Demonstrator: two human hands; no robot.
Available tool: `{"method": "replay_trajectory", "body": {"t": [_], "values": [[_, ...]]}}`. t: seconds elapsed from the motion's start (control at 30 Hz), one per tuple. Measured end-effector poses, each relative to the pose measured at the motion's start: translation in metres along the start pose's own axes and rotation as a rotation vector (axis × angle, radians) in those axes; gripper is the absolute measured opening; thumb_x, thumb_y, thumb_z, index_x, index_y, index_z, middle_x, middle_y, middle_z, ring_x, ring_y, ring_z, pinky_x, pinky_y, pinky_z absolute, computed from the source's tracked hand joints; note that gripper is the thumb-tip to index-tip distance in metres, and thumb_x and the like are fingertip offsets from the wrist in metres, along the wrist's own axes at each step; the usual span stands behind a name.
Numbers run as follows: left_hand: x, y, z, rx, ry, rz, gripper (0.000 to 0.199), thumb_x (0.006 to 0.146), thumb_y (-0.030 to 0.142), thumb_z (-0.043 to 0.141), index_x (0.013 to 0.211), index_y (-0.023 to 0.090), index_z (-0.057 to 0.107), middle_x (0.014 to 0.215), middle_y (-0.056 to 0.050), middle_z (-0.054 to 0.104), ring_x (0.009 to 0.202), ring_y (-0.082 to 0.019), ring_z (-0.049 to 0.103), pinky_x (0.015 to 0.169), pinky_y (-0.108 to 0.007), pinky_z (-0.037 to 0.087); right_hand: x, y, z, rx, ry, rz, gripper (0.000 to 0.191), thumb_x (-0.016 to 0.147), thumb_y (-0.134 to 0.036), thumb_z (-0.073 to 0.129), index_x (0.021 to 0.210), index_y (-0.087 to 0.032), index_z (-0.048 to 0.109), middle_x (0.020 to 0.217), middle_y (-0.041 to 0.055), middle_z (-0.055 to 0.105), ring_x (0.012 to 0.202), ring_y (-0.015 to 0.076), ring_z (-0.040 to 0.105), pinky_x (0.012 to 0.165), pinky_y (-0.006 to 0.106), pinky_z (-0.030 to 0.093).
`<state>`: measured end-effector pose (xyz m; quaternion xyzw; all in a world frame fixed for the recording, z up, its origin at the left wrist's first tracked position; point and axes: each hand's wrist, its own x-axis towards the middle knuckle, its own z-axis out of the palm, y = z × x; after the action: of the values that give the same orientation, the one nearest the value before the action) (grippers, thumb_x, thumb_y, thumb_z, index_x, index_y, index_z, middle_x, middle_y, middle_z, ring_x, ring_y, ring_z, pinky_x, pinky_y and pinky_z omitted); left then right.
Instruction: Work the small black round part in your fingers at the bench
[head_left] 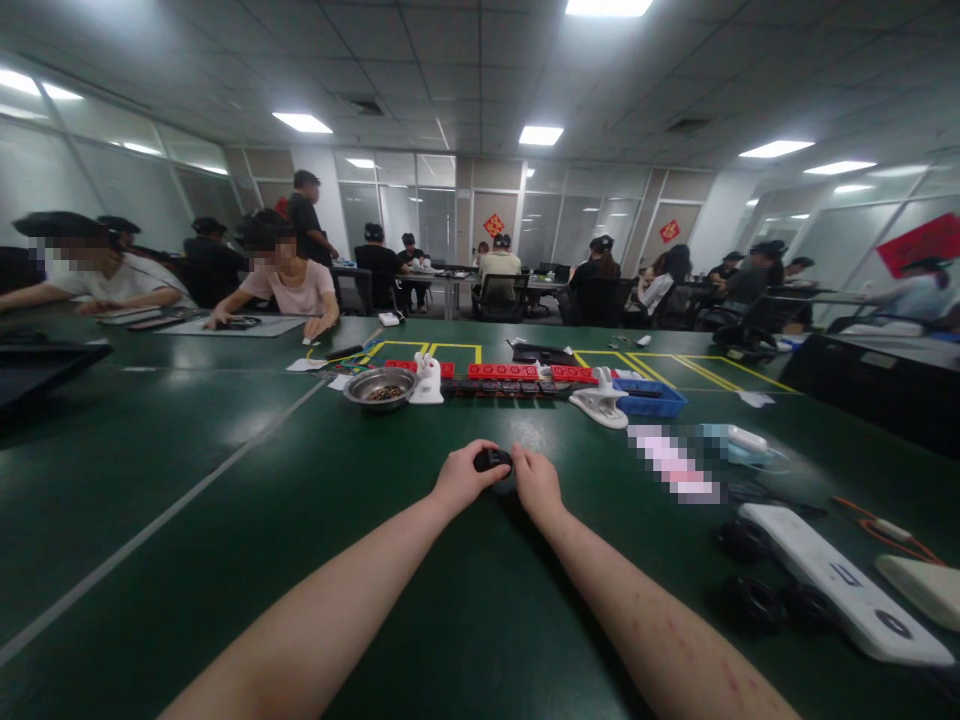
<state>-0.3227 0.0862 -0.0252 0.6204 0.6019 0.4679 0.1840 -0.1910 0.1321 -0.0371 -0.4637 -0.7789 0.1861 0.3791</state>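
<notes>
Just above the green table, near the middle of the head view, both my hands meet at a small black rounded object (pixel 493 460) that looks like a computer mouse. My left hand (pixel 463 478) is closed around its left side, thumb along the near face. From the right, my right hand (pixel 537 482) grips its edge with closed fingers; the fingertips are partly hidden. Beyond the hands lies a row of red strips (pixel 504 371) with dark pieces (pixel 517 388) in front. A metal bowl (pixel 380 404) of small parts stands left of a white clamp (pixel 427 382).
A second white clamp (pixel 601 402) and a blue tray (pixel 660 402) lie at the right of the row. Nearer on the right are a white device (pixel 832 580), black round pieces (pixel 750 602) and cables. Co-workers sit around, one (pixel 289 285) across the table at left.
</notes>
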Motion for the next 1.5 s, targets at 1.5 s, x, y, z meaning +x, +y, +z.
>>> {"method": "replay_trajectory", "body": {"t": [1.5], "values": [[0.013,-0.019,-0.003,-0.288,0.088,-0.209,0.062,0.078,0.055,0.012,0.070,0.013,0.058,0.067,-0.005,0.059,0.064,-0.015,0.055,0.057,-0.026,0.043,-0.015,-0.025,-0.002,0.212,-0.076,-0.440,0.039,0.071,-0.011,0.048,0.109,-0.020,0.046,0.105,0.0057,0.045,0.098,0.0159,0.043,0.088,0.031,0.037]]}}
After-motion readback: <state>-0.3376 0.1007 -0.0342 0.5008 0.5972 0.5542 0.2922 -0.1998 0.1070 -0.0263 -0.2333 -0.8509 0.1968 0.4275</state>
